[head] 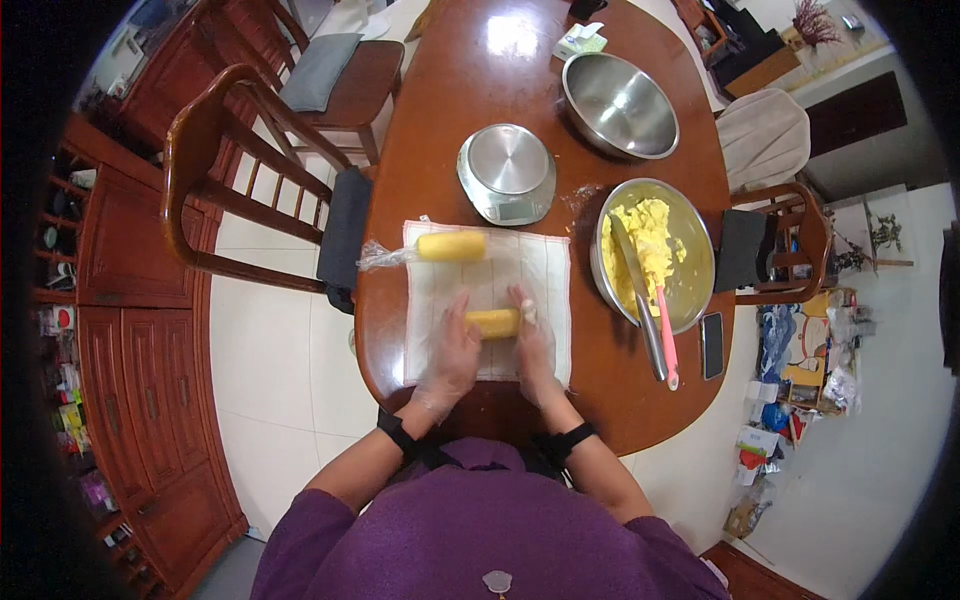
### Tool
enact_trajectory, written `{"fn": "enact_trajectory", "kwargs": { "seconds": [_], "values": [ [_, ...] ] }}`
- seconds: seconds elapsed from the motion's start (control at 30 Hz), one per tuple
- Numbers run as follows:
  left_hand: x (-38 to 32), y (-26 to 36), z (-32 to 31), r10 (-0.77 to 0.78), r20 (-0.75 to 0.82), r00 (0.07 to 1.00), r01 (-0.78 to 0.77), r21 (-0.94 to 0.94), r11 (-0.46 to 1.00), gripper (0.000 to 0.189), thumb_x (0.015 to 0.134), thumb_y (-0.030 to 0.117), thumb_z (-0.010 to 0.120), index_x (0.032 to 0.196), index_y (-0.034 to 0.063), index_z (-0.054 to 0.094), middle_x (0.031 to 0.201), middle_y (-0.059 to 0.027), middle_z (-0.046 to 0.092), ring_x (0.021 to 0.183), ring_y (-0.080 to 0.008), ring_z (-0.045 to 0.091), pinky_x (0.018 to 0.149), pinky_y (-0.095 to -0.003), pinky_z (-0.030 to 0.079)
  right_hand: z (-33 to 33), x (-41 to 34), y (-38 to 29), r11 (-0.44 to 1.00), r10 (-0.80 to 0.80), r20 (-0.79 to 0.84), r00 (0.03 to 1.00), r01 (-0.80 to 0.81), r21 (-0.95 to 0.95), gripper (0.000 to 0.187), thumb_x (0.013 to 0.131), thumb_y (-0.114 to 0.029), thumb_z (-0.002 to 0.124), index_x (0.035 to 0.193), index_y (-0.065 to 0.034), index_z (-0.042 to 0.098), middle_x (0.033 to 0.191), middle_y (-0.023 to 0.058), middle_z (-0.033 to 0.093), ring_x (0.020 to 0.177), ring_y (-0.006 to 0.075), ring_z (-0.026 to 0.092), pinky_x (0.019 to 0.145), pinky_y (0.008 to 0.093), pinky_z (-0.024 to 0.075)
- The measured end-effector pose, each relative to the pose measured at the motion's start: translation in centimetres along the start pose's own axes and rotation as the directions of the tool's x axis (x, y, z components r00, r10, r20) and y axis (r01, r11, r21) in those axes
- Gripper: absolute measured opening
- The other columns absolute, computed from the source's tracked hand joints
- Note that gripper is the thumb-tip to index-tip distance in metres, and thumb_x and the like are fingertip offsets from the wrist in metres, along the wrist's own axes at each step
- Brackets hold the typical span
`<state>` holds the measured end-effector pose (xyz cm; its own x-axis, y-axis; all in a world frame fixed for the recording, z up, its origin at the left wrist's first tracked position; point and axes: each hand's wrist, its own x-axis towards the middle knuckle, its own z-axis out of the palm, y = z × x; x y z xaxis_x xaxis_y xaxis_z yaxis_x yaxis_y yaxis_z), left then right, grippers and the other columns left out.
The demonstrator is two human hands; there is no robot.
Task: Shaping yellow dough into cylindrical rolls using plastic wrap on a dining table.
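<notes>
A short yellow roll (493, 324), apparently dough or paste in plastic film, lies on a white checked cloth (547, 259). My left hand (453, 349) is against its left end and my right hand (535, 349) against its right end, palms facing each other. Both are slightly blurred and seem to wear thin clear plastic gloves; whitish residue sticks to the right thumb area. Beyond them, a second yellow roll (451, 245) rests on the cloth, its film (384, 255) twisted at the left end and hanging past the cloth's edge.
To the right, a steel bowl (697, 225) holds yellow mash (649, 225), a metal utensil (637, 289) and a pink-handled spatula (667, 345). A phone (712, 346) lies beside it. Farther back are a kitchen scale (508, 161), another steel bowl (622, 105) and a tissue pack (580, 41). Chairs flank the table.
</notes>
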<state>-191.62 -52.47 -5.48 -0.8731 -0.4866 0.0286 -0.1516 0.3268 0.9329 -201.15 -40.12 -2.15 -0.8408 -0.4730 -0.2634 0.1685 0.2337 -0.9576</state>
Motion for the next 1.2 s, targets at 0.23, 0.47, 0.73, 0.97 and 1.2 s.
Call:
{"fn": "enact_trajectory", "kwargs": {
  "seconds": [0.23,0.47,0.73,0.97,1.2],
  "values": [
    [-1.8,-0.9,-3.7,0.098,0.130,0.987,-0.142,0.399,0.906,0.071,0.082,0.012,0.074,0.146,0.0053,0.044,0.135,-0.0229,0.052,0.123,-0.0434,0.050,0.106,-0.0497,0.042,-4.5,-2.8,0.1,0.753,-0.149,0.142,0.979,0.205,-0.625,0.064,0.097,-0.035,0.062,0.149,-0.0020,0.044,0.147,0.0274,0.049,0.142,0.0400,0.041,0.119,0.0433,0.0303],
    [1.1,-1.2,-7.5,0.174,0.174,0.969,-0.244,0.598,0.763,0.006,0.077,0.014,0.075,0.079,0.0108,0.070,0.079,-0.0092,0.066,0.081,-0.0330,0.065,0.072,-0.0456,0.052,-6.5,-0.8,1.8,0.410,-0.231,0.222,0.947,0.302,-0.861,0.028,0.083,-0.013,0.070,0.111,-0.0069,0.069,0.140,0.0194,0.056,0.138,0.0378,0.045,0.117,0.0440,0.0353],
    [1.0,0.6,-10.2,0.068,0.133,0.989,-0.136,0.618,0.775,0.021,0.076,0.015,0.077,0.095,0.0093,0.069,0.096,-0.0120,0.069,0.092,-0.0342,0.065,0.085,-0.0483,0.050,-9.6,0.5,-3.6,0.675,0.086,0.224,0.971,0.109,-0.730,0.028,0.080,0.002,0.062,0.105,-0.0090,0.070,0.125,0.0124,0.065,0.129,0.0354,0.054,0.108,0.0359,0.0455],
    [1.0,1.8,-8.7,0.415,0.217,0.884,-0.455,0.610,0.649,0.028,0.078,0.007,0.071,0.105,0.0068,0.064,0.099,-0.0131,0.068,0.095,-0.0345,0.064,0.099,-0.0502,0.046,-5.4,-0.4,-1.9,0.206,-0.262,0.405,0.876,0.460,-0.863,0.047,0.086,-0.008,0.061,0.133,-0.0062,0.060,0.149,0.0229,0.047,0.134,0.0348,0.050,0.110,0.0405,0.0442],
    [2.4,1.8,-10.0,0.414,0.290,0.863,-0.504,0.553,0.663,0.008,0.078,0.007,0.068,0.086,0.0078,0.068,0.084,-0.0141,0.068,0.086,-0.0328,0.065,0.092,-0.0466,0.051,-5.4,-0.2,-2.1,0.397,-0.149,0.375,0.915,0.403,-0.824,0.038,0.087,-0.012,0.061,0.125,-0.0097,0.066,0.129,0.0185,0.064,0.115,0.0361,0.063,0.098,0.0450,0.0522]
  ]
}}
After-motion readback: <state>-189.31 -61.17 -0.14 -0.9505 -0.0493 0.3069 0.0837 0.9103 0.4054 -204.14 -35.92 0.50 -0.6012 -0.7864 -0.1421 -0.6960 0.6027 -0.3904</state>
